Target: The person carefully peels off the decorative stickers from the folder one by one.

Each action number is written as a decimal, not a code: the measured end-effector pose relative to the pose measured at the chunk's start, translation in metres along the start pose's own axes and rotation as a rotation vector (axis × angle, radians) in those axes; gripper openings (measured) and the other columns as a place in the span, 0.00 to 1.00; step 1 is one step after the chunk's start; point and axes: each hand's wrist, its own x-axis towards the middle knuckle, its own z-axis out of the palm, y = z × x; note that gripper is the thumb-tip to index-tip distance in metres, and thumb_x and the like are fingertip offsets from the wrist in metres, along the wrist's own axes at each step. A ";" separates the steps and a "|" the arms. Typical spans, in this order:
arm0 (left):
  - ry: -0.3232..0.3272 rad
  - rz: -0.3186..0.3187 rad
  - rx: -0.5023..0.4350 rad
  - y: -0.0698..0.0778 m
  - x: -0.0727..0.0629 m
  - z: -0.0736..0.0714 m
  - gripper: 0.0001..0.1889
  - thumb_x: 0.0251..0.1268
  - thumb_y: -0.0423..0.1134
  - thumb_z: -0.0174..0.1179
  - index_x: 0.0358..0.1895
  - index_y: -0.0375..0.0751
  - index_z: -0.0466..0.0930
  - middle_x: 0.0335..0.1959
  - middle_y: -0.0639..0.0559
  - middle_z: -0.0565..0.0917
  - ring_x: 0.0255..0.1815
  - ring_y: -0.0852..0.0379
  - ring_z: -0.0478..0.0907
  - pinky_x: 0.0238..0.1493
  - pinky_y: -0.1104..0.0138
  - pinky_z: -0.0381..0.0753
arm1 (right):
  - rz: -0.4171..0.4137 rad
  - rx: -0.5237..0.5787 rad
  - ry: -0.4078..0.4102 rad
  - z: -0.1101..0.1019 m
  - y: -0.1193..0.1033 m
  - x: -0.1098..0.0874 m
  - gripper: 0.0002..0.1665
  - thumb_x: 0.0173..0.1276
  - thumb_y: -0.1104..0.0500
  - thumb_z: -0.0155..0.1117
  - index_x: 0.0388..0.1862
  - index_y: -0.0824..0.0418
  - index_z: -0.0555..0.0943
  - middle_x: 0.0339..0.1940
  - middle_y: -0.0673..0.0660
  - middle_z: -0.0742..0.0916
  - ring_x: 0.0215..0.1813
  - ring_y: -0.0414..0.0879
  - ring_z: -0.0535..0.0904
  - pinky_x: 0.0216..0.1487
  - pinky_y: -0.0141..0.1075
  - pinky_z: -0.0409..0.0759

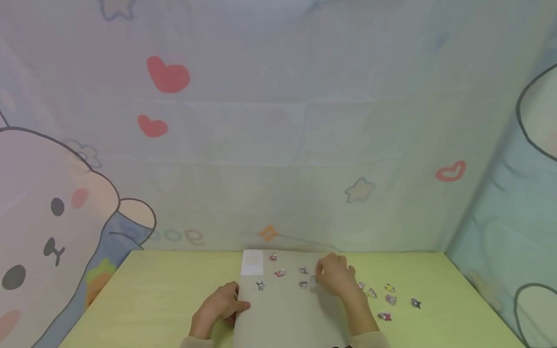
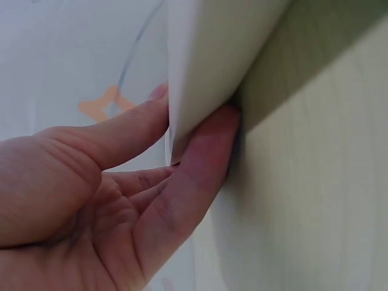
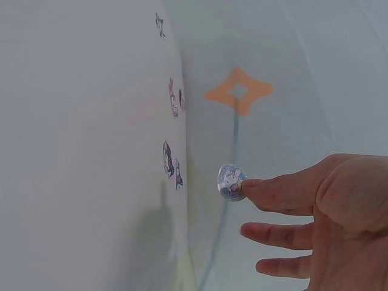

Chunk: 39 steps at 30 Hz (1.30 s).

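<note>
A large pale sheet [image 1: 278, 321] lies on the yellow table, with several small cartoon stickers [image 1: 280, 273] on its upper part. My left hand [image 1: 220, 305] grips the sheet's left edge; in the left wrist view the thumb is on one face and the fingers pass behind the other. Above the sheet's upper right part, my right hand [image 1: 337, 275] pinches a small round sticker [image 3: 230, 182] with a pale cartoon figure by thumb and finger. In the right wrist view this sticker is apart from the sheet [image 3: 73, 151], and the remaining fingers are extended.
Several loose stickers [image 1: 390, 299] are scattered on the yellow table [image 1: 435, 328] right of the sheet. A small white rectangle [image 1: 252, 262] sits at the sheet's upper left corner. Behind the table hangs a printed cloth [image 1: 270, 145] with hearts and stars.
</note>
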 end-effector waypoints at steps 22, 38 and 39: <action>-0.011 0.001 0.022 0.001 0.001 -0.002 0.18 0.63 0.35 0.66 0.46 0.27 0.70 0.33 0.44 0.81 0.21 0.50 0.83 0.30 0.60 0.81 | -0.005 -0.038 -0.017 -0.026 0.036 -0.003 0.05 0.63 0.64 0.62 0.28 0.56 0.80 0.50 0.63 0.79 0.64 0.74 0.62 0.57 0.77 0.54; -0.010 -0.002 0.020 0.000 0.000 -0.001 0.17 0.63 0.36 0.66 0.45 0.28 0.71 0.31 0.46 0.81 0.21 0.51 0.82 0.32 0.58 0.81 | 0.055 -0.060 -0.045 -0.039 0.070 0.005 0.04 0.65 0.63 0.60 0.30 0.57 0.78 0.48 0.64 0.78 0.56 0.70 0.67 0.48 0.71 0.66; -0.009 -0.002 0.018 0.001 0.000 -0.001 0.16 0.64 0.36 0.66 0.45 0.28 0.71 0.31 0.46 0.81 0.21 0.51 0.82 0.32 0.59 0.81 | 0.056 -0.063 -0.045 -0.039 0.073 0.007 0.04 0.66 0.63 0.60 0.30 0.57 0.78 0.49 0.64 0.79 0.56 0.70 0.67 0.48 0.71 0.67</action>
